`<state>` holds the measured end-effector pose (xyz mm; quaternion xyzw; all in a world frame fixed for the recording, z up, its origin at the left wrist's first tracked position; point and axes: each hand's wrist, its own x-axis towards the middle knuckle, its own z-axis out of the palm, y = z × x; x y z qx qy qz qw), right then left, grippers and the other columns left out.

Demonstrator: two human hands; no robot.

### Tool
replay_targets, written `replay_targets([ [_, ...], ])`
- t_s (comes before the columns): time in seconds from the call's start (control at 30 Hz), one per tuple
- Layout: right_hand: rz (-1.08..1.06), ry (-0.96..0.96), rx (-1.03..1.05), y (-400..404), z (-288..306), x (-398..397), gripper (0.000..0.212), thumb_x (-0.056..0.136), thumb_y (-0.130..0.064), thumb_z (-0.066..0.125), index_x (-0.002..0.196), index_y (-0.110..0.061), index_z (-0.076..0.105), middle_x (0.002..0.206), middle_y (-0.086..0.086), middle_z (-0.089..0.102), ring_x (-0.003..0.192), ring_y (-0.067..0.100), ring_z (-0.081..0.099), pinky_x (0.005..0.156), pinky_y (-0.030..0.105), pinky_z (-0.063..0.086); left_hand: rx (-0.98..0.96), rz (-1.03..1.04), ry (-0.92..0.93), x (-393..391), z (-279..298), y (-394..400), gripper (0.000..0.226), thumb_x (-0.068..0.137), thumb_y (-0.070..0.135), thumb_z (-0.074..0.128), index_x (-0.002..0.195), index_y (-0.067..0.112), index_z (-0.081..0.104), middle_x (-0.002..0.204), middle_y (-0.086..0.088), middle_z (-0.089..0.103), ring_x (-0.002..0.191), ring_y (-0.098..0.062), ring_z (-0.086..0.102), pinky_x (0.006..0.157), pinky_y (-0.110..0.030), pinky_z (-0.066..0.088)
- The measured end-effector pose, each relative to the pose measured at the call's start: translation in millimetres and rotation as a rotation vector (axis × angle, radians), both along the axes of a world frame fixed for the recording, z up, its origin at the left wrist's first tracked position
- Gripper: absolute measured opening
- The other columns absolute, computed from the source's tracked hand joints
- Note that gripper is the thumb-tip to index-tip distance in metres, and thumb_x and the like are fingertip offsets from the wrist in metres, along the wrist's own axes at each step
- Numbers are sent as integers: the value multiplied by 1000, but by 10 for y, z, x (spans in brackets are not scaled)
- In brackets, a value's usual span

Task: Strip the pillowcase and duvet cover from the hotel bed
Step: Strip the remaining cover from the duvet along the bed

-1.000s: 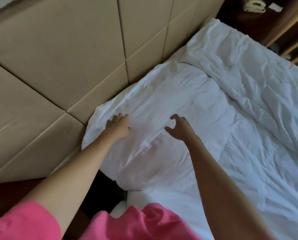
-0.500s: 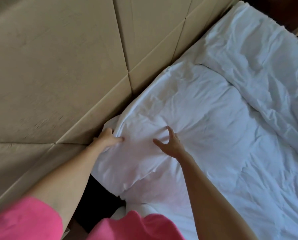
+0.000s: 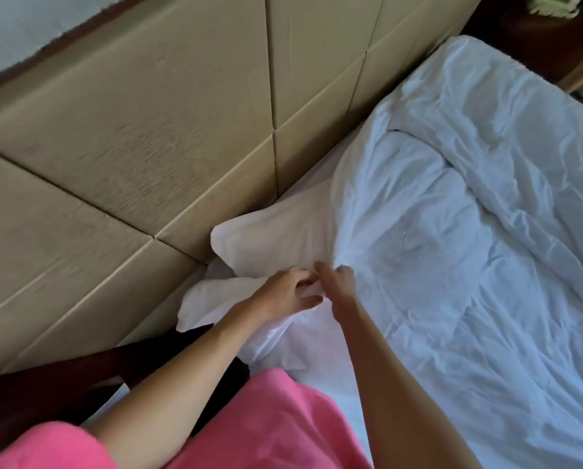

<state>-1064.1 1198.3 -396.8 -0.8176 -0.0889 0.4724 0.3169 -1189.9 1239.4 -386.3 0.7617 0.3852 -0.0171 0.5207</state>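
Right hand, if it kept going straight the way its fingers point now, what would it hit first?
The right hand points up and away along the bed, so it would probably meet the bunched white duvet cover that it already pinches. The tan headboard lies beyond; depth is unclear.

The pillow (image 3: pixel 273 242) is partly hidden under the duvet (image 3: pixel 452 265).

headboard (image 3: pixel 154 137) tight against pillow (image 3: pixel 273 238), duvet (image 3: pixel 469 265) open rightward

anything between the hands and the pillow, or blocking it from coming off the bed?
Nothing visible between them: the left hand and right hand are already on white fabric at the pillow. The duvet overlaps the pillow's right side, and the headboard sits close behind.
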Motion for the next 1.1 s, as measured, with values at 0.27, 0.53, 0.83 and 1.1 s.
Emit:
replay_targets([
  [0.27,-8,-36,322,-830,450,65,26,88,-23,62,68,-14,49,67,1,50,68,20,50,67,38,46,145,-26,508,-434,-133,-632,53,91,57,53,129,21,55,127,-2,62,111,-29,60,82,-35,48],
  [0.53,621,-136,229,-2246,754,-483,81,71,-36,85,136,-22,38,127,-15,50,115,3,54,88,16,48,-516,878,-235,385,824,-1466,26,81,21,73,94,0,63,84,-8,65,82,-25,63,70,-29,48],
  [0.83,211,-370,258,-3011,959,-86,26,97,-23,49,78,-9,60,74,2,65,70,21,63,65,41,50,64,0,-57,491,1049,-2134,77,67,80,58,118,22,64,112,5,71,108,-17,65,98,-38,49],
  [1.1,164,-396,473,-3073,1082,-80,18,92,-38,61,94,-20,61,85,-7,65,77,8,61,73,32,52,-249,526,-221,335,1255,-2275,31,84,38,63,85,6,65,80,-5,67,78,-23,67,65,-21,49],
])
